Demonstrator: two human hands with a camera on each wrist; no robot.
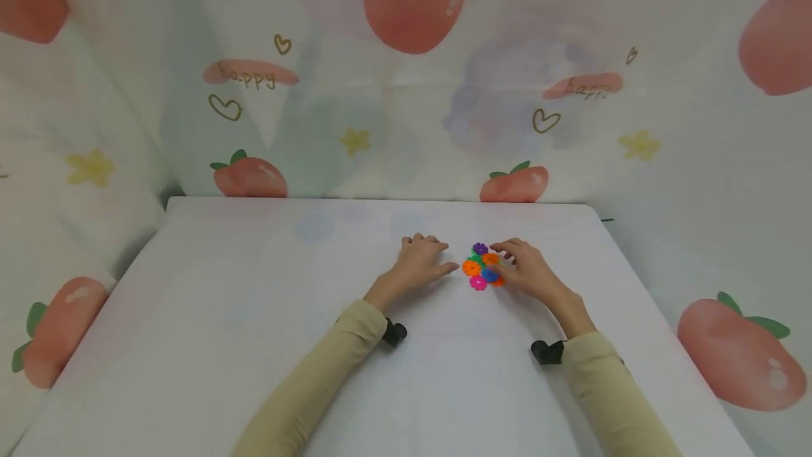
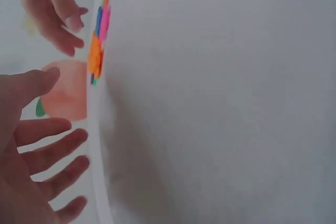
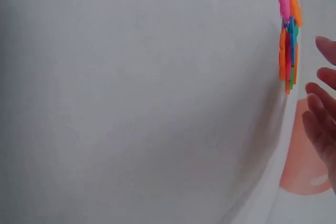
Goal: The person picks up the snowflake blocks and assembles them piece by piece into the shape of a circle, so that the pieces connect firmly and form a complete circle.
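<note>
Flower-shaped plastic discs (image 1: 472,269) in orange, pink, blue, green and purple sit in one overlapping cluster on the white table (image 1: 254,316), right of centre in the head view and between the person's two hands. That placing appears chosen so both hands can reach the cluster without crossing. The left hand (image 1: 419,259) stands to its left, thumb toward the nearest disc, fingers holding nothing. The right hand (image 1: 526,270) is at the right edge, fingers loosely bent; its thumb overlaps the discs in this view, and contact cannot be told. In the left wrist view, the left fingers are spread wide and clear of the discs, which show edge-on as thin layers, presumably because they lie flat for stability. The right hand's fingers there hang beside the cluster, moderately parted, with no disc visibly held. In the right wrist view, several layers show; whether they interlock or merely overlap cannot be told. The right fingers curve lightly, seemingly to flank the cluster rather than grip it; a few left fingertips show at the upper corner.
</note>
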